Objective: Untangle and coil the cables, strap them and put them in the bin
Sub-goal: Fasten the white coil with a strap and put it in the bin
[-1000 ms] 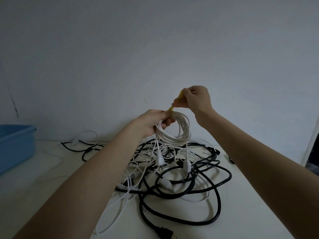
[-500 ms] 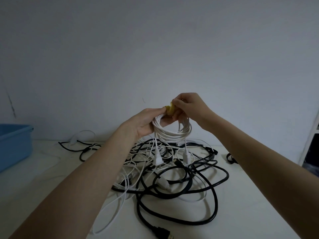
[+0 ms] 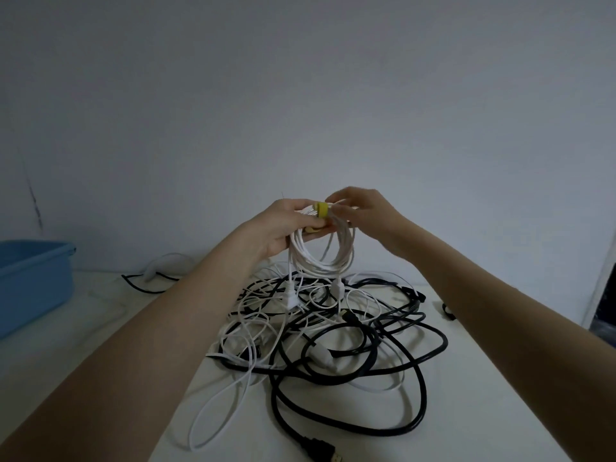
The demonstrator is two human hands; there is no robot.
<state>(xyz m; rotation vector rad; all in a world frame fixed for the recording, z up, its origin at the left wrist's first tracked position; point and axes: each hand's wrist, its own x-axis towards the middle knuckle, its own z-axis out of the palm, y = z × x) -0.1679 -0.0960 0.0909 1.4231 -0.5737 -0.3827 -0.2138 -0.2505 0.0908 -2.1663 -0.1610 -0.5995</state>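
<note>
White coiled cable (image 3: 321, 251), held up over the table (image 3: 500, 378) in the head view, hanging as a loop with two plug ends dangling just above the tangle. Yellow strap (image 3: 321, 210) wrapped round the top of the coil, between both hands. Left hand (image 3: 283, 228) curled round the upper left of the coil, thumb and fingers gripping the strands right beside the strap. Right hand (image 3: 361, 211) at the upper right, fingertips (image 3: 333, 198) bent and pinching at the strap and the strands under it. Below, spread over the pale table, a heap of black cables (image 3: 400, 355) and thin white cables (image 3: 240, 378), crossing and knotted through one another; a black plug (image 3: 321, 450) lying at the near edge. Blue bin (image 3: 30, 281) at far left on the table, well apart from the heap, its inside hidden from here. Plain grey wall (image 3: 300, 95) behind.
</note>
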